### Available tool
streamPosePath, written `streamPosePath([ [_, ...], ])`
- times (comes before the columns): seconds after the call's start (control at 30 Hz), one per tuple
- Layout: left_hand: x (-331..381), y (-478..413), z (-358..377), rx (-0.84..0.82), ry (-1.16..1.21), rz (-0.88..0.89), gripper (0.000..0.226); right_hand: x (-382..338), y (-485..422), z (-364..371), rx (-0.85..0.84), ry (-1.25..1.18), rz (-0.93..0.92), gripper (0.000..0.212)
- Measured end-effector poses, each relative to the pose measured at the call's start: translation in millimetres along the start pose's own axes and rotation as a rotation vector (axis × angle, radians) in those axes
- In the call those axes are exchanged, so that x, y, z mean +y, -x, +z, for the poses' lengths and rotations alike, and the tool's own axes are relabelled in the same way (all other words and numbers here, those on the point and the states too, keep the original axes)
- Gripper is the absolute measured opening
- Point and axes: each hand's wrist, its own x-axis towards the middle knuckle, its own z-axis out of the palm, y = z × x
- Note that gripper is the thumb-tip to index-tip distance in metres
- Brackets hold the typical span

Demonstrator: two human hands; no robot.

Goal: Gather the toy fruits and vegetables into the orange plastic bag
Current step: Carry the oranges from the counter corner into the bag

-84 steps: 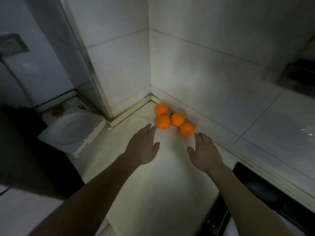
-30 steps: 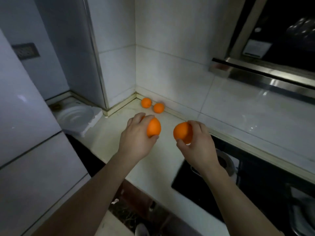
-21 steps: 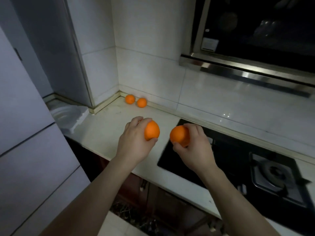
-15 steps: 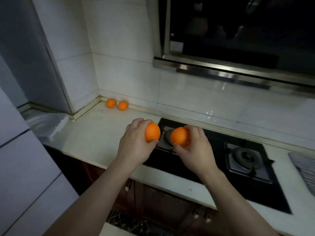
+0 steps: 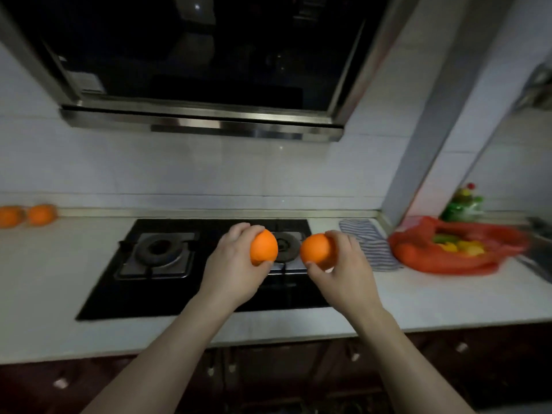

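Note:
My left hand (image 5: pixel 233 264) grips a toy orange (image 5: pixel 263 247) above the black gas hob (image 5: pixel 191 264). My right hand (image 5: pixel 343 264) grips a second toy orange (image 5: pixel 315 251) just beside it. Two more toy oranges, one (image 5: pixel 10 216) at the frame edge and the other (image 5: pixel 41 214) beside it, lie on the counter at the far left against the wall. The orange plastic bag (image 5: pixel 418 255) lies open on the counter at the right, with yellow and green toy produce (image 5: pixel 460 248) inside it.
A striped cloth (image 5: pixel 367 243) lies between the hob and the bag. A range hood (image 5: pixel 197 70) hangs over the hob. More toy produce (image 5: pixel 463 203) stands behind the bag by a grey pillar (image 5: pixel 433 130). A sink edge (image 5: pixel 540 255) shows at far right.
Both hands picked an orange from the corner and carried them rightward along the counter. The view turned right, bringing the hob, cloth and orange bag into sight.

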Motion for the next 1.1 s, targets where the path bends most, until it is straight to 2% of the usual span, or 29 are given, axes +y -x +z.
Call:
streamPosePath([
  [0.33, 175.4, -48.5, 159.3, -0.184, 0.104, 0.224, 0.062, 180.8, 2.3, -134.3, 0.13, 0.11, 0.219, 0.066],
  [0.5, 230.2, -82.1, 232.2, -0.28, 0.128, 0.307, 0.062, 256.0, -1.3, -178.5, 0.216, 0.172, 0.355, 0.067],
  [0.73, 289.3, -144.0, 351.6, -0.366, 0.221, 0.406, 0.063, 358.3, -37.2, -211.9, 0.25, 0.275, 0.519, 0.065],
  [0.97, 321.9, -226.6, 458.1, -0.475, 0.209, 0.353, 0.065, 450.0, -126.7, -213.1, 0.158, 0.345, 0.522, 0.063],
  [1.1, 341.0, -255.7, 499.7, -0.574, 0.184, 0.264, 0.069, 501.3, -162.0, -215.0, 0.118, 0.319, 0.536, 0.062],
])
